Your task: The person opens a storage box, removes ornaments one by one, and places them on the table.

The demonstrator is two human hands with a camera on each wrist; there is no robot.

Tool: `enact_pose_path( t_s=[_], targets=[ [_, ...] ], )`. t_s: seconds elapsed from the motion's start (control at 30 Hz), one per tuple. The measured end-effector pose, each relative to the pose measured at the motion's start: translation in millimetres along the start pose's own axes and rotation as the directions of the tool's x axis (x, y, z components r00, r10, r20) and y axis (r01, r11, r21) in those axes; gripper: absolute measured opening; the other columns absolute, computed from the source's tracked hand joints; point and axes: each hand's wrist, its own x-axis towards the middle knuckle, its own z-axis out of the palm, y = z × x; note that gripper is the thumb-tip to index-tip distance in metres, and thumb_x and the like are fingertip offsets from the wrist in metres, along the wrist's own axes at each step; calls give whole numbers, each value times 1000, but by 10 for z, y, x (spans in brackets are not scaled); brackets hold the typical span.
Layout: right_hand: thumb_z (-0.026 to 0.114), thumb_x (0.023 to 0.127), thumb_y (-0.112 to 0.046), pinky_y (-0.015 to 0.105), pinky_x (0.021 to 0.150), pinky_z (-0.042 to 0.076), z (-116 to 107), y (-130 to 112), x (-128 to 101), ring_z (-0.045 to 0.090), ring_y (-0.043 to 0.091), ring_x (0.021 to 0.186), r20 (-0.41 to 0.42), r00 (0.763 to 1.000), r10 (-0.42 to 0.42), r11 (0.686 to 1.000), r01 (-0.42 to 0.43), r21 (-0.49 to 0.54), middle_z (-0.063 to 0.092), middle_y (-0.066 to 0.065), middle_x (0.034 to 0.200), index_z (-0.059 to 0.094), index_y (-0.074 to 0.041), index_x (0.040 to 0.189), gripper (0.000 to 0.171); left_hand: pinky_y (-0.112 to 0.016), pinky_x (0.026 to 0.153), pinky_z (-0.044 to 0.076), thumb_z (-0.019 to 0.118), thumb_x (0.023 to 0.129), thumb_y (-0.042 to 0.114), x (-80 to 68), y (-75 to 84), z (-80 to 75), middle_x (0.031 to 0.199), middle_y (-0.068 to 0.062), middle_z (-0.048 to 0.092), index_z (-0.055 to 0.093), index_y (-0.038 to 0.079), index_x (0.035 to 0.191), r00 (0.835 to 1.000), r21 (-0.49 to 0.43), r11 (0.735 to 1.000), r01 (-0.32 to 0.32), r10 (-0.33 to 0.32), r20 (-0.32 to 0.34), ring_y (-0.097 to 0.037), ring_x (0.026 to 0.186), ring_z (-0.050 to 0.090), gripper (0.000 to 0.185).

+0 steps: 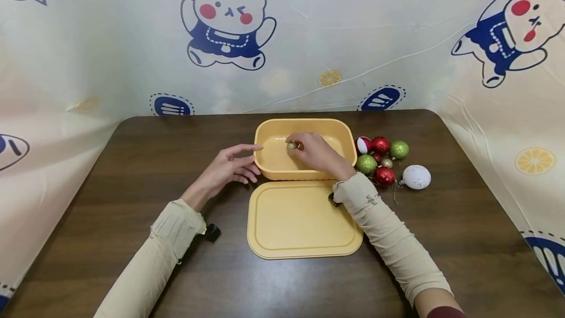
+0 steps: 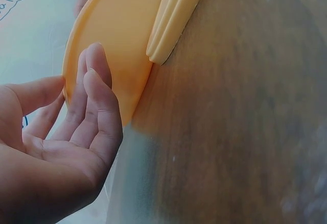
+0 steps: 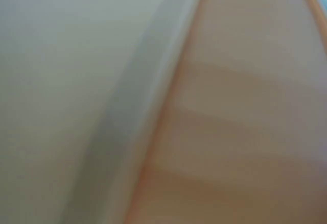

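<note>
A yellow rectangular box [image 1: 282,175] stands near the middle of the table in the head view. Inside it, my right hand [image 1: 320,153] pinches a small gold glitter Christmas ball [image 1: 291,145] between thumb and fingers. My left hand [image 1: 224,168] is at the box's left end, thumb and fingers loosely extended at the rim. In the left wrist view, this hand's relaxed fingers [image 2: 104,101] overlap the box's yellow side. The matching yellow lid [image 1: 304,222] lies flat in front of the box, partly under the right forearm. Blurred pale and tan surfaces fill the right wrist view.
Right of the box sits a cluster of Christmas balls: red ones [image 1: 385,176], green ones [image 1: 399,149], a small gold one [image 1: 386,163] and a red-and-white one [image 1: 363,145]. A white speckled ball [image 1: 416,177] lies at its edge. Behind the dark wooden table [image 1: 176,146] hangs a printed cloth [image 1: 309,38].
</note>
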Motion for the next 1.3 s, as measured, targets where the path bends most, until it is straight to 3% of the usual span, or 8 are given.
enact_pose_path(
  t_s=[0.37,0.73,1.0,1.3],
  targets=[
    [67,94,-5,36,79,55,-242,-41,-144,66,23,88,-75,996,-56,996,60,60,71,13,109,69,1,119,25,-33,64,58,59,102,26,-9,13,5,90,-14,73,55,19,141,1000,12,1000,2,-2,-10,-26,74,72,40],
    [68,93,-3,40,79,57,-426,-27,-384,66,25,90,-136,990,-39,993,53,105,70,14,104,68,4,115,23,-32,64,58,59,102,25,-6,-4,4,91,-16,73,55,18,141,1000,8,1000,1,-1,-5,-26,74,72,40],
    [69,94,-8,38,77,58,-533,0,-534,66,23,90,-160,987,13,997,-1,74,70,11,103,67,1,117,25,-32,63,57,59,102,24,2,3,6,91,-16,72,54,17,142,1000,8,1000,-2,2,-5,-26,74,72,41],
    [68,95,-13,45,79,57,-649,104,-719,65,24,92,-175,982,65,998,-59,39,71,10,102,67,-2,118,25,-32,64,58,59,102,25,-13,6,12,91,-16,72,52,14,144,1000,10,1000,-3,3,-5,-27,75,71,44]
  ],
)
